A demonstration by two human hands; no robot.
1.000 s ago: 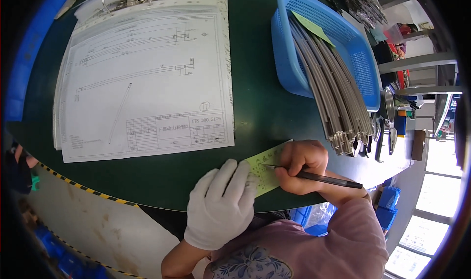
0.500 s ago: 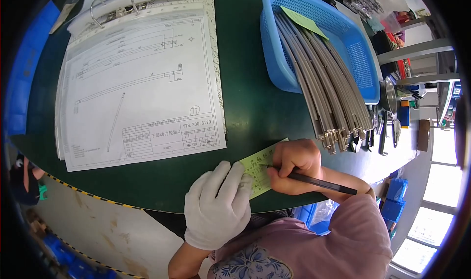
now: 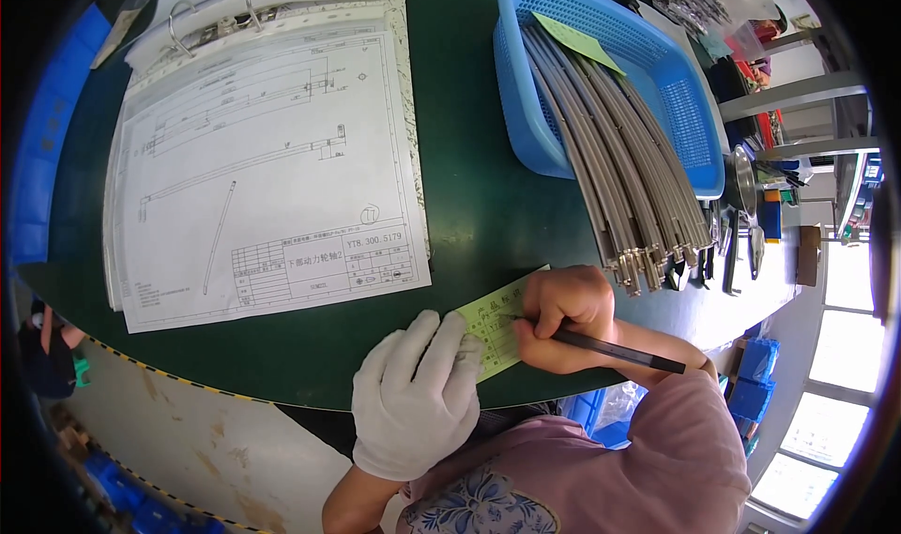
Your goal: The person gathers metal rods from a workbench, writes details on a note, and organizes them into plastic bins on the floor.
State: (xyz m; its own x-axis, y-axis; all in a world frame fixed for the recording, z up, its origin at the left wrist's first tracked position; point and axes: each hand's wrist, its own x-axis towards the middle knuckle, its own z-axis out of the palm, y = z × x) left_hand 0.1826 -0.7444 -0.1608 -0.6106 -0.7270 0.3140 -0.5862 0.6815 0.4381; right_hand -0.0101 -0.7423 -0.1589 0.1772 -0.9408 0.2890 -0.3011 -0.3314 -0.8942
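Note:
A yellow-green paper label [image 3: 496, 344] with printed lines lies on the green table near its front edge. My left hand [image 3: 416, 398], in a white glove, rests flat on the label's left end with the fingers stretched out. Bare, my right hand [image 3: 569, 316] grips a black pen [image 3: 619, 351], its tip on the label. The pen slants down to the right, its back end over my forearm. To the left lies an open ring binder with a technical drawing [image 3: 272, 177] on its top sheet.
A blue plastic basket [image 3: 514, 93] stands beyond my right hand. Thin metal rods [image 3: 629, 149] stick out over its near rim, with another green label [image 3: 577, 41] on them. Tools [image 3: 732, 252] lie on the right. A person [image 3: 47, 356] is at the far left.
The view has shifted very slightly. Both hands stay nearly in place, and a little more handwriting seems to show on the label.

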